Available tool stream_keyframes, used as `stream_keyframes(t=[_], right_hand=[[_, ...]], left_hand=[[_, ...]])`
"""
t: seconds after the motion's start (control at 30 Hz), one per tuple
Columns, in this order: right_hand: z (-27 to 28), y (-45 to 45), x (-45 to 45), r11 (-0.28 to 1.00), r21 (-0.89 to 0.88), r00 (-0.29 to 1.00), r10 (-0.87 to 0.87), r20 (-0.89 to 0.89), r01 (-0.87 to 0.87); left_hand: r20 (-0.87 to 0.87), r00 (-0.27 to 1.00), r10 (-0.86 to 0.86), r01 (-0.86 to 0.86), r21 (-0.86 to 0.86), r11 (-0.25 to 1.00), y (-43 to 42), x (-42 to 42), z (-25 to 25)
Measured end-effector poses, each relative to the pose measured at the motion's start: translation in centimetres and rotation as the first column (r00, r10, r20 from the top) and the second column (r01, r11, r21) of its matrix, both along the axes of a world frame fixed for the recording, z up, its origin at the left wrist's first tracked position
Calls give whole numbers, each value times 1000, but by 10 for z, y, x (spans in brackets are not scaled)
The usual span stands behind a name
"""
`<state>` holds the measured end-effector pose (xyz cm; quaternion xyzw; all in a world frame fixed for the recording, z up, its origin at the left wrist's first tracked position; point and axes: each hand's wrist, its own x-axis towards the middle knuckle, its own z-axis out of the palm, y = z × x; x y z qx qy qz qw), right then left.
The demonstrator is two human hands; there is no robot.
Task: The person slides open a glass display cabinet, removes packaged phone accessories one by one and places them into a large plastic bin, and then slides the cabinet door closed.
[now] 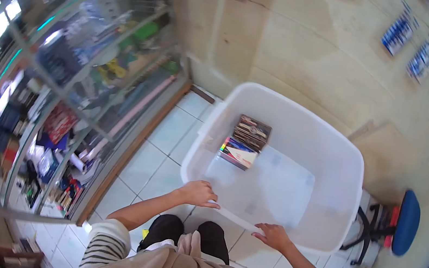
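A large white plastic tub (328, 142) stands on the floor in front of me. My left hand (199, 193) is closed over its near rim, left of the middle. Farther right along that same rim, my right hand (273, 236) also grips the edge, its fingers curled over the top. Inside the tub, toward its left end, lie a stack of dark brown printed boxes (252, 131) and, just nearer to me, a white, red and blue box (238, 154). Neither hand touches these boxes.
A glass display cabinet (81, 110) full of assorted goods runs along the left. A beige wall (304, 42) rises behind the tub, with blue-and-white packs (398, 35) hanging on it. To the right stands a blue chair (406, 223). Pale tiles (170, 133) cover the floor.
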<state>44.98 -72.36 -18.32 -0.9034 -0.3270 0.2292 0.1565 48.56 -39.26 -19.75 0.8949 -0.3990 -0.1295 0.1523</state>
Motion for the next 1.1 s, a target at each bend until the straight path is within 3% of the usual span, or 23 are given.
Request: stream_keyframes(t=[0.03,0.1,0.13,0.2,0.27,0.37,0.43,0.5,0.57,0.63,0.7,0.77,0.83,0.9,0.97,1.03,1.1], right_hand=[[0,3,4,999,10,998,49,24,-50],[4,17,25,997,21,991,68,115,-71],[21,39,39,995,43,976,81,203,-92],[43,97,71,967,126,919,162,360,-220],[66,171,90,878,271,812,195,549,-394],[101,301,80,695,371,720,304,624,-616],[119,386,53,498,387,607,425,672,-776],[146,463,17,290,300,411,499,763,-909],[194,527,-29,119,268,287,564,774,-956],[245,580,-68,-71,330,229,584,779,-941],[294,635,-103,-308,401,235,458,857,-863],[340,684,-134,-331,593,386,516,765,-734],[383,727,-162,-374,681,493,486,722,-630],[408,780,-183,-339,811,560,594,578,-477],[423,821,-196,-285,824,617,555,558,-489],[432,869,-203,-229,833,668,508,544,-504],[433,914,-207,-340,729,675,281,682,-594]], left_hand=[[-34,999,-12,12,10,1000,2,2,1],[64,997,43,-30,-188,982,7,-2,-3],[98,990,101,-82,-176,981,11,-4,5],[163,942,295,-165,-539,826,30,-15,27],[213,868,448,-262,-571,778,71,-36,51],[248,695,676,-385,-665,640,154,-75,81],[242,426,872,-435,-790,432,208,-119,110],[291,203,935,-414,-840,351,256,-172,147],[276,38,960,-361,-892,271,294,-230,194],[361,-193,912,-317,-903,290,321,-282,252],[345,-329,879,-240,-931,275,351,-327,303],[163,-333,929,-120,-984,130,384,-357,347],[268,-337,903,-115,-963,243,427,-374,385],[294,-410,863,-99,-956,278,477,-380,412],[303,-479,824,-85,-950,300,519,-384,427],[486,-728,485,-393,-874,286,556,-385,438],[530,-726,439,-455,-848,272,592,-389,439]])
